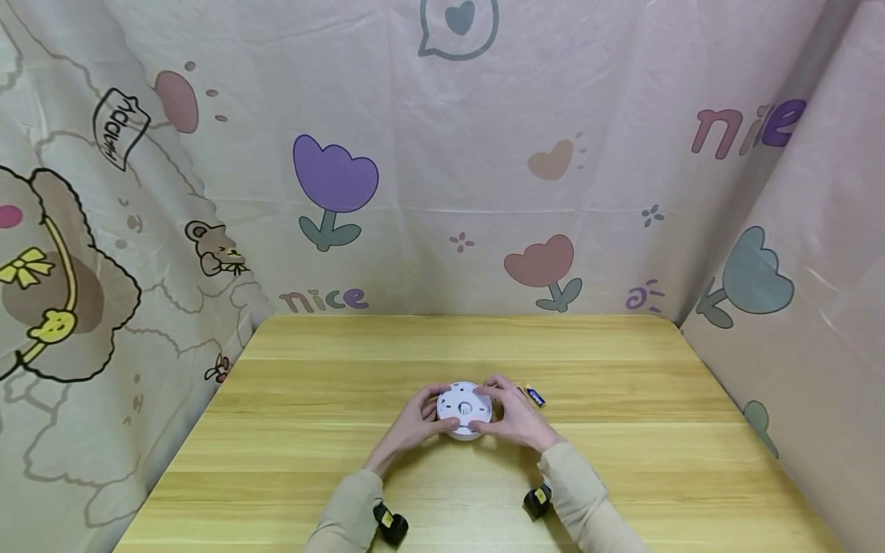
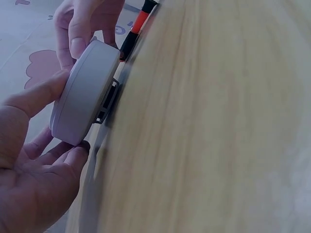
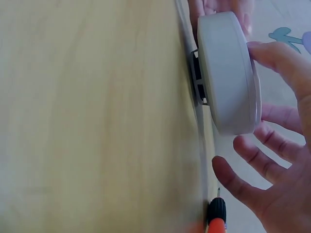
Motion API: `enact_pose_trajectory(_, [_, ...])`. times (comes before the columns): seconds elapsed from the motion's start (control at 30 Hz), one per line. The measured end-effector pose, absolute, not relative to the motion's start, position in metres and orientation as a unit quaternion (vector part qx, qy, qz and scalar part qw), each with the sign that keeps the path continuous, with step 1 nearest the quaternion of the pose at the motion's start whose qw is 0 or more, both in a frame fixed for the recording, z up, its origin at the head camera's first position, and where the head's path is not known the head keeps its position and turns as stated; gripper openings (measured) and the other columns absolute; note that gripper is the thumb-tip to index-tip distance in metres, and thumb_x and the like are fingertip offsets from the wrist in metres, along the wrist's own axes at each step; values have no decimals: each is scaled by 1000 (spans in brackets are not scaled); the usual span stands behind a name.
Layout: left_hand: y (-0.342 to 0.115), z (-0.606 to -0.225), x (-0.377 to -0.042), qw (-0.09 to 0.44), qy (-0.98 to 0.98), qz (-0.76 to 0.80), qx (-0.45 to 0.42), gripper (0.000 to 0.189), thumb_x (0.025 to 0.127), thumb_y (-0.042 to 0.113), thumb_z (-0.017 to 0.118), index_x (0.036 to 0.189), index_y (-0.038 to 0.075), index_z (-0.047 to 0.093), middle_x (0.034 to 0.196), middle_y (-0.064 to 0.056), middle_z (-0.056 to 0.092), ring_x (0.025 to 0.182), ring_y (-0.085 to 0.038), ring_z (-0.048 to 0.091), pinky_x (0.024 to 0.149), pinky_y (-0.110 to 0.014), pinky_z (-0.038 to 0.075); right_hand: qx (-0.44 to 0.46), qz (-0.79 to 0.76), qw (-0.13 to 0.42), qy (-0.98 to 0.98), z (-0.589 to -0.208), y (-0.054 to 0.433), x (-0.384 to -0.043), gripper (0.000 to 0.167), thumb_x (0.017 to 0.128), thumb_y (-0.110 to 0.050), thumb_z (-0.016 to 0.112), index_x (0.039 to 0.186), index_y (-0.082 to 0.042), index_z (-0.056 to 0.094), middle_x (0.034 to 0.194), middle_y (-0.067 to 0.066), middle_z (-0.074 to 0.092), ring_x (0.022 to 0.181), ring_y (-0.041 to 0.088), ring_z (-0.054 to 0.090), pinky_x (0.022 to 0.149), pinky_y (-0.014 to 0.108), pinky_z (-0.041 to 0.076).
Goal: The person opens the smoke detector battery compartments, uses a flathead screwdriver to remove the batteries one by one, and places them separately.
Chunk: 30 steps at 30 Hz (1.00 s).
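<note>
A white round smoke detector [image 1: 466, 408] is held between both hands just above the table, its slotted back plate facing up. On its left side my left hand [image 1: 419, 418] grips the rim, thumb on the upper edge and fingers curled around the side. My right hand [image 1: 513, 415] holds the opposite side, with the thumb on the plate's near edge and a finger at the far edge. In the right wrist view other fingers of that hand [image 3: 282, 165] spread away from the casing. A dark slotted vent piece [image 2: 108, 102] projects from the detector's underside.
Behind the right hand a small blue and white item [image 1: 535, 397], perhaps a battery, lies on the wooden table [image 1: 311, 399]. A screwdriver [image 2: 138, 29] with an orange and black handle is also on the table. Printed curtains [image 1: 442, 153] enclose the table's back and sides.
</note>
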State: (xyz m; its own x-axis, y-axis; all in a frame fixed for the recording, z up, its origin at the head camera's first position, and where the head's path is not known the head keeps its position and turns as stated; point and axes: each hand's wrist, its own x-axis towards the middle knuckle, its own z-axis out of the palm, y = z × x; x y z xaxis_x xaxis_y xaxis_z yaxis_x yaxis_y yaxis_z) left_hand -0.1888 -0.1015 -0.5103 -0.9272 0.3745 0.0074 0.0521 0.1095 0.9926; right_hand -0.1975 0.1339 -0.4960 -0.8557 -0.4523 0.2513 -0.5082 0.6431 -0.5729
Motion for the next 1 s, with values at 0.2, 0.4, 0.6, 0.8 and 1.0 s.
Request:
enact_pose_trajectory(0.2, [-101, -512, -189, 126, 735, 653, 136, 67, 87, 10, 78, 142, -5, 42, 150, -28, 44, 144, -46, 41, 121, -50, 35, 257, 369, 35, -893, -500, 133, -195, 59, 79, -32, 85, 130, -6, 66, 126, 5, 59, 113, 22, 58, 98, 40, 53])
enact_pose_trajectory(0.4, [-102, -511, -188, 129, 739, 649, 130, 70, 87, 13, 79, 142, -5, 40, 151, -29, 43, 144, -47, 40, 121, -52, 34, 246, 436, 14, -865, -504, 132, -194, 62, 80, -25, 85, 133, -2, 62, 130, 11, 56, 109, 24, 61, 89, 26, 59])
enact_pose_trajectory(0.6, [-101, -511, -187, 126, 742, 646, 128, 70, 86, 13, 80, 141, -6, 41, 151, -30, 42, 144, -47, 40, 121, -53, 35, 240, 490, -13, -838, -509, 132, -194, 62, 83, -20, 83, 136, 2, 59, 136, 18, 51, 115, 33, 61, 93, 31, 60])
enact_pose_trajectory(0.8, [-101, -511, -188, 123, 748, 640, 128, 70, 86, 15, 80, 141, -5, 41, 150, -30, 43, 143, -47, 41, 121, -53, 35, 232, 518, -20, -823, -510, 132, -194, 61, 83, -17, 82, 136, 2, 58, 137, 17, 51, 118, 37, 62, 97, 32, 59])
enact_pose_trajectory(1.0, [-100, -512, -189, 116, 748, 640, 134, 69, 87, 13, 79, 141, -5, 40, 151, -32, 42, 143, -48, 40, 121, -54, 34, 233, 528, -17, -816, -511, 132, -195, 59, 84, -15, 81, 136, 2, 58, 138, 18, 52, 119, 38, 61, 98, 33, 59])
